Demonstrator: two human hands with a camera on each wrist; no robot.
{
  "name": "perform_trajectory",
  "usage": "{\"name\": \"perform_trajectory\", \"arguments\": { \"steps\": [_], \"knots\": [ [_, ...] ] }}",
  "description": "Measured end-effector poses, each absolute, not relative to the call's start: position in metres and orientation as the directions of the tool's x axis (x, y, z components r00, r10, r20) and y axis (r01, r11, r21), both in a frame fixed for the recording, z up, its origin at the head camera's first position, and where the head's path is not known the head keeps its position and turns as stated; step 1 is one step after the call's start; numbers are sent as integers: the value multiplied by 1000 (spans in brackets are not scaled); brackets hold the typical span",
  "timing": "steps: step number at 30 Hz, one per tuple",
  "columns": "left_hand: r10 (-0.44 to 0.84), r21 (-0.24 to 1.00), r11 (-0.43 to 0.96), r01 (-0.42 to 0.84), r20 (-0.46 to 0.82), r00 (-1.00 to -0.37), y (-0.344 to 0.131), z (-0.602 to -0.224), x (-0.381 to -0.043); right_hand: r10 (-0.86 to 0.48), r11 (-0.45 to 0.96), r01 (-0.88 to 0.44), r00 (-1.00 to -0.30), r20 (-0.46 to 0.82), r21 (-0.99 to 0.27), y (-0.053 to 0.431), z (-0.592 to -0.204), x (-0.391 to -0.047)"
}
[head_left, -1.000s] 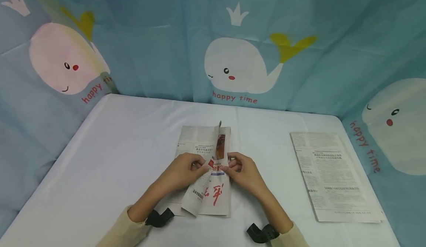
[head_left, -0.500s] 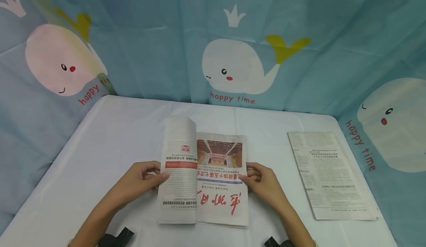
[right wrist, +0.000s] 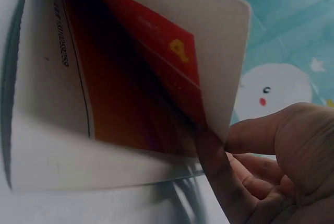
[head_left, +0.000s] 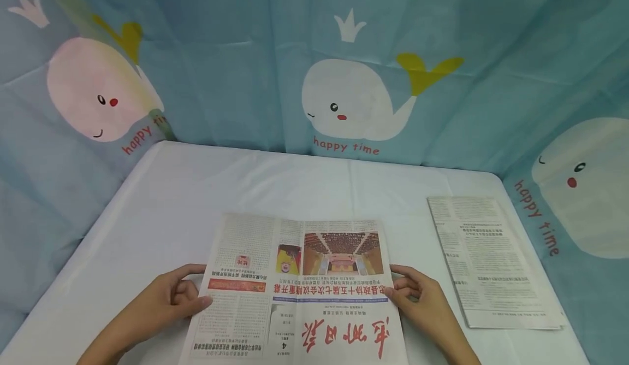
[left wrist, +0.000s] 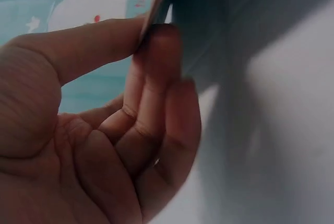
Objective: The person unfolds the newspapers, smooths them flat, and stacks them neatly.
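A newspaper (head_left: 295,288) lies spread between both hands in the head view, its centre crease running toward the person and its red headline upside down. At its left edge my left hand (head_left: 169,310) pinches the paper between thumb and fingers; the left wrist view shows the thin paper edge (left wrist: 156,7) between them. My right hand (head_left: 417,299) pinches the opposite edge. In the right wrist view the right hand's (right wrist: 261,166) thumb and finger hold the outer sheet, and the pages (right wrist: 135,78) gape apart, showing a red and orange print inside.
Another folded newspaper (head_left: 493,261) lies flat at the right side of the white table (head_left: 196,190). A blue curtain (head_left: 236,70) printed with whales hangs along the back and sides.
The newspaper has been unfolded from a narrow folded shape to a wide spread. My left hand has moved left with its flap, and both hands have come nearer the person.
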State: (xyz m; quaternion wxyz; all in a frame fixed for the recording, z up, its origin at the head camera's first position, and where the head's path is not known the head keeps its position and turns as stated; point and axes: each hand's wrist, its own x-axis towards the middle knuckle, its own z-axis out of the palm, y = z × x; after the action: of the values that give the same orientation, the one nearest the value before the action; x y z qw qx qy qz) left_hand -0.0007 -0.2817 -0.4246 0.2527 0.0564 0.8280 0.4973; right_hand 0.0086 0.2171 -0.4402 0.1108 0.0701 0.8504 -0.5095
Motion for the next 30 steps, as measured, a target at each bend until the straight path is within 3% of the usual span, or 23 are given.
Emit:
{"name": "perform_trajectory", "arguments": {
  "steps": [8, 14, 19, 21, 25, 30],
  "knots": [
    [331, 753, 653, -80, -379, -864, -269, -437, 20, 4, 487, 272, -951, -309, -830, 234, -446, 39],
    [250, 645, 759, -89, -415, -875, -256, -432, 23, -202, 410, 174, -940, -275, -895, 254, -458, 54],
    [306, 662, 749, -14, -366, -879, -258, -426, 22, -348, 316, 25, -927, -141, -948, 258, -462, 59],
    [340, 688, 725, 25, -326, -882, -261, -425, 22, -331, 357, -18, -937, -109, -934, 256, -460, 61],
    [387, 708, 693, 137, -206, -899, -264, -435, 30, -238, 474, -181, -969, 72, -862, 254, -474, 54],
    [518, 716, 611, 336, -41, -854, -271, -444, 32, -169, 593, -402, -909, 380, -697, 243, -478, 50]
  ]
}}
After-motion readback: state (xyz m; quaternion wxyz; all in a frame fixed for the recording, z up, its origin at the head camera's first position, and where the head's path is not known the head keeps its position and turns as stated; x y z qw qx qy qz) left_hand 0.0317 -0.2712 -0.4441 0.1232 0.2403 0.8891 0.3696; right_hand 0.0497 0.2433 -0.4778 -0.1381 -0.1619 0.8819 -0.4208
